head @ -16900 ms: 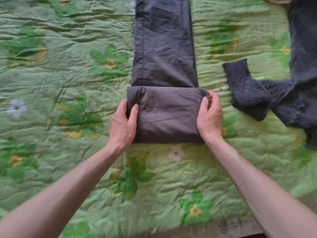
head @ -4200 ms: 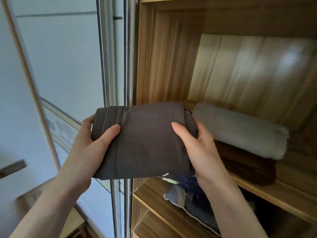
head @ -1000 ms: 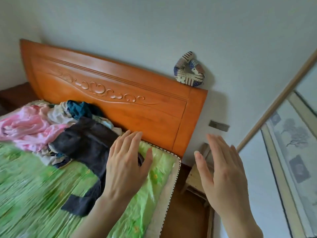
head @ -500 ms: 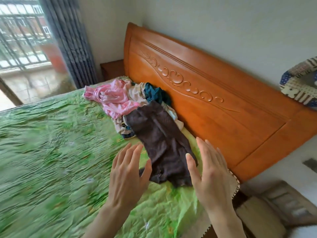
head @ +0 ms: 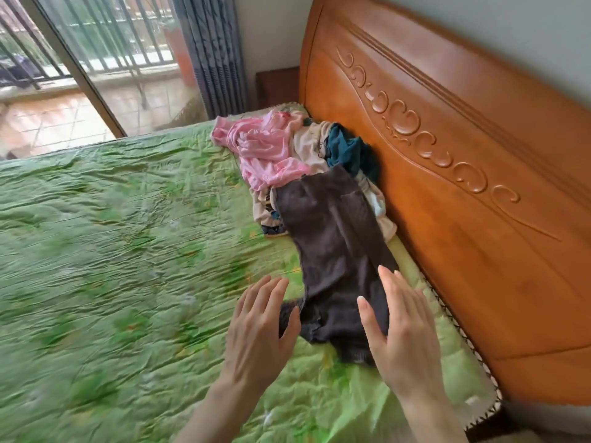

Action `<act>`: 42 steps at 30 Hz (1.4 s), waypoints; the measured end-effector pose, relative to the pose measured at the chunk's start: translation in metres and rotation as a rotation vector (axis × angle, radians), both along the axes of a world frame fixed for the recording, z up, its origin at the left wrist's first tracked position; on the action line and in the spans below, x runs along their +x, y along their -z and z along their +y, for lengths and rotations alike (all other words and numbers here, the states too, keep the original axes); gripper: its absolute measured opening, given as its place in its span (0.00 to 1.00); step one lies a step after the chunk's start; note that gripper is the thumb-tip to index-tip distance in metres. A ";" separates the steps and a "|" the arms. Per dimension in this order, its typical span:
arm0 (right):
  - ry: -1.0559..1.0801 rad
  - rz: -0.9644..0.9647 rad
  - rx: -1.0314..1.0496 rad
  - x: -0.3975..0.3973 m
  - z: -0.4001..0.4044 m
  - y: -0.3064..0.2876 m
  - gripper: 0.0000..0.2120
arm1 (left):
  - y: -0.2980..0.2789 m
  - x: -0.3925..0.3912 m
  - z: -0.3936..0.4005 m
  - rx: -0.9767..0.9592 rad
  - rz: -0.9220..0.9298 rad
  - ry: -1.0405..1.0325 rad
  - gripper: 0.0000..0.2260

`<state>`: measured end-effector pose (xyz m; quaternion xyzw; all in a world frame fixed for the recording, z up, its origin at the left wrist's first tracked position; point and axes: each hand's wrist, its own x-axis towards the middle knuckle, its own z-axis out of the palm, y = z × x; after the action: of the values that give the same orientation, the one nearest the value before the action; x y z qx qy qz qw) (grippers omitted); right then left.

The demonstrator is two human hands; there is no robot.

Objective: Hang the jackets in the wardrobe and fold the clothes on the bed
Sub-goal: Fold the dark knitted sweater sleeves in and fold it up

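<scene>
Dark garment — no legible label

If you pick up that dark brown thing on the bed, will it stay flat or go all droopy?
The dark brown garment would probably droop: it lies limp and follows the pile's bumps. It looks thin, so likely light. Its far end rests on the clothes pile, so lifting may drag those along. Both the left hand and right hand hover open.

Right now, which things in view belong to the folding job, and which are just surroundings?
Job:
- dark brown garment, nearest both hands
- pink garment
- teal garment
- cream garment
- left hand and right hand, open, holding nothing

Surroundings:
- green bedspread
- wooden headboard
- curtain
- balcony railing
</scene>
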<state>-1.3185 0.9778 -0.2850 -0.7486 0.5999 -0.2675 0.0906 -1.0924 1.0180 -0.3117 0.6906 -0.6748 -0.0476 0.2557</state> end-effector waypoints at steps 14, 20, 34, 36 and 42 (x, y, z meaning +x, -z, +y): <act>-0.127 0.139 0.207 -0.037 -0.034 0.196 0.33 | 0.201 -0.034 -0.029 0.197 0.065 -0.026 0.22; -0.179 0.200 0.274 -0.045 -0.030 0.293 0.32 | 0.291 -0.048 -0.025 0.232 0.069 0.007 0.22; -0.199 0.337 0.382 -0.072 -0.022 0.465 0.36 | 0.447 -0.082 -0.048 0.309 -0.059 0.197 0.28; -0.186 0.347 0.383 -0.076 -0.020 0.468 0.36 | 0.452 -0.085 -0.051 0.314 -0.089 0.192 0.27; -0.032 0.262 0.313 -0.083 -0.035 0.470 0.23 | 0.448 -0.075 -0.072 0.305 -0.067 0.150 0.13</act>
<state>-1.4018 0.9424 -0.7548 -0.7633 0.6287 -0.0701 0.1313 -1.1676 0.9457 -0.7599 0.6703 -0.7175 -0.1455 0.1212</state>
